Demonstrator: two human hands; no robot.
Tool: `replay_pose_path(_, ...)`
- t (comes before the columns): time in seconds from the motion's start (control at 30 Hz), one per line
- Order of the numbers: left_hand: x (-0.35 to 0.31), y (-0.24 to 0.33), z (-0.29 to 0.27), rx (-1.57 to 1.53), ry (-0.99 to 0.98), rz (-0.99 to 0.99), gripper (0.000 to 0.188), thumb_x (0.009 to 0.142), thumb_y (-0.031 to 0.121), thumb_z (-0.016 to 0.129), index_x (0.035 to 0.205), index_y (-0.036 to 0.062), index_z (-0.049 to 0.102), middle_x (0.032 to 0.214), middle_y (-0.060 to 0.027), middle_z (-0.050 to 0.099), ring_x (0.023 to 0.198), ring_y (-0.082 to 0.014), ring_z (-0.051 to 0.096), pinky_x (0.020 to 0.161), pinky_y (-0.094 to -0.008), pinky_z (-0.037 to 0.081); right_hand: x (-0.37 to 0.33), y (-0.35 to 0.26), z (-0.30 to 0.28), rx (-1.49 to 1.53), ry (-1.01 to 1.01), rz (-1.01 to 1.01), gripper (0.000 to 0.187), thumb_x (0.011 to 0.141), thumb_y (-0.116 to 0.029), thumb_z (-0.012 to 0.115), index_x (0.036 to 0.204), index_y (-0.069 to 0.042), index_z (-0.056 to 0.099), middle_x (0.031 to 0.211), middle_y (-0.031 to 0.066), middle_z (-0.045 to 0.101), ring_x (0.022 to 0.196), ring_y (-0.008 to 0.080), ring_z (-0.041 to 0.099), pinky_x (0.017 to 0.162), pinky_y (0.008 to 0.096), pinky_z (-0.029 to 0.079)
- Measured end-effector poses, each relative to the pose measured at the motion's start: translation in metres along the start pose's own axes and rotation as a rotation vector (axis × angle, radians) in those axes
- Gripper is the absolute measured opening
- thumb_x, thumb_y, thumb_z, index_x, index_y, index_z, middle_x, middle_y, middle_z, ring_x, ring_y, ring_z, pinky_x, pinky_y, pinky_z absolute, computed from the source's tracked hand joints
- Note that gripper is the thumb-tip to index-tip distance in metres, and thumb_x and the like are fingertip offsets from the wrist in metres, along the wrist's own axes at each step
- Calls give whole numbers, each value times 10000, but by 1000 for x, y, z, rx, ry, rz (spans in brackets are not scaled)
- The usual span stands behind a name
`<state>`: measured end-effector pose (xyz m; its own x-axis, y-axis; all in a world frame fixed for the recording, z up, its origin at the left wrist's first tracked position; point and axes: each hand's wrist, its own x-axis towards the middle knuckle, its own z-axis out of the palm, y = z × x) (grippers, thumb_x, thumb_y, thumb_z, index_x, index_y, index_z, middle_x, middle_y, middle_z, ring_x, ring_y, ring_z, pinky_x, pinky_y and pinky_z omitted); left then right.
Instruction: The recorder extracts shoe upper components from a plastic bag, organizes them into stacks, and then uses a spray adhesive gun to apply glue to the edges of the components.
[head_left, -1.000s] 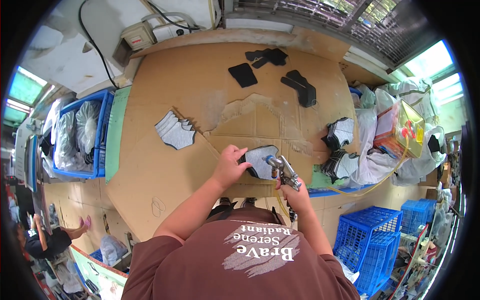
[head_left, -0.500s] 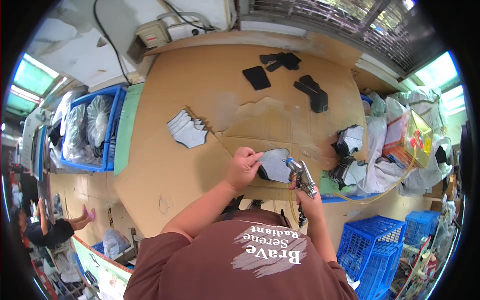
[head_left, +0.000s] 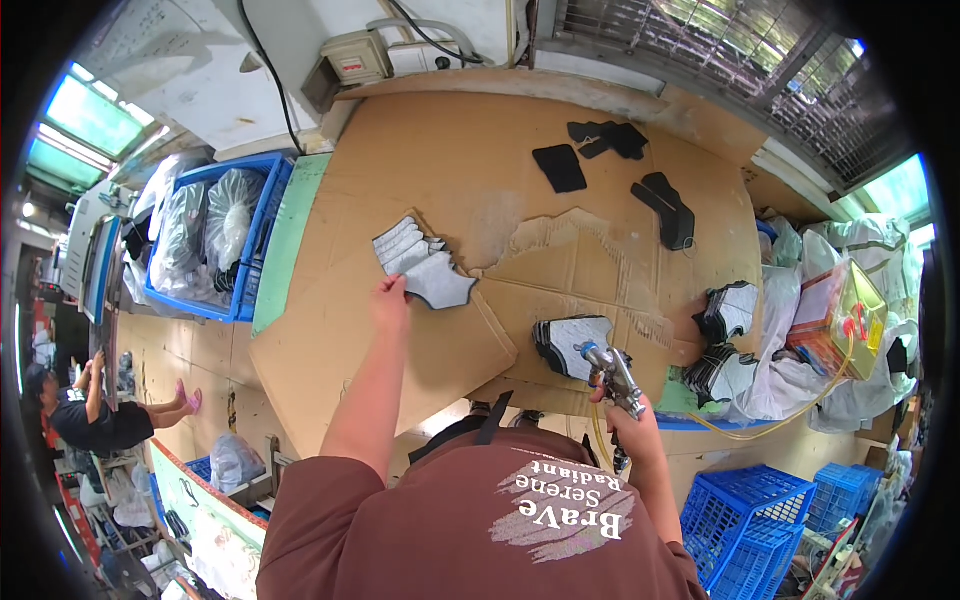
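My left hand (head_left: 391, 297) is closed in a pinch at the near edge of a fanned row of grey, dark-edged fabric pieces (head_left: 440, 281) on the left of the table. Its fingers meet at the corner of the nearest piece. In my right hand (head_left: 634, 430) is a metal spray gun (head_left: 618, 382) with a blue tip and a yellowish hose, my fingers wrapped round its handle. The gun's tip is over a stack of similar grey pieces (head_left: 574, 343) lying on cardboard in front of me; the gun covers part of that stack.
Cardboard (head_left: 440, 150) covers the table. Black cut pieces (head_left: 663, 212) lie toward the back. More grey-and-black stacks (head_left: 728, 312) sit at the right edge, beside a clear yellowish container (head_left: 858, 318) joined to the hose. Blue crates (head_left: 745, 515) stand at lower right; a person (head_left: 95, 405) is far left.
My left hand has left the stack in front of me and moved left to the fanned pieces. The spray gun stays by the stack in my right hand. The whole view has shifted.
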<state>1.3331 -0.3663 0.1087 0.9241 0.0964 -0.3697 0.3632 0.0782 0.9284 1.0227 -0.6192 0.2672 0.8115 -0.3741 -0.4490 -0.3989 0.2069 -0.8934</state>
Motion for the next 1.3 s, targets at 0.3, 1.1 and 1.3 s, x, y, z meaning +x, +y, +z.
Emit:
replay_pose_path(0.3, 22, -3, -8, 362, 207, 66, 147, 779, 112, 621, 865, -8, 624, 795, -65, 621, 618, -130, 563, 529, -267, 465, -3, -5, 1, -11, 1, 27, 365, 723, 14, 476, 1079, -41, 532, 868, 3, 578, 610, 33, 445, 508, 181, 364)
replay_pose_path(1.1, -154, 21, 112, 574, -827, 651, 330, 649, 121, 707, 946, -5, 635, 836, -127, 520, 805, -276, 508, 718, -338, 427, 14, 2, 13, 16, 49, 0, 191, 744, -7, 462, 914, -16, 547, 756, 15, 551, 724, 102, 512, 710, 250, 419)
replay_pose_path(1.3, -154, 23, 111, 595, -820, 725, 321, 657, 115, 698, 951, 0, 637, 836, -123, 515, 813, -276, 495, 726, -340, 420, 10, 3, 4, 14, 141, -10, 207, 733, -7, 458, 915, -20, 555, 744, 12, 562, 682, 93, 507, 656, 240, 421)
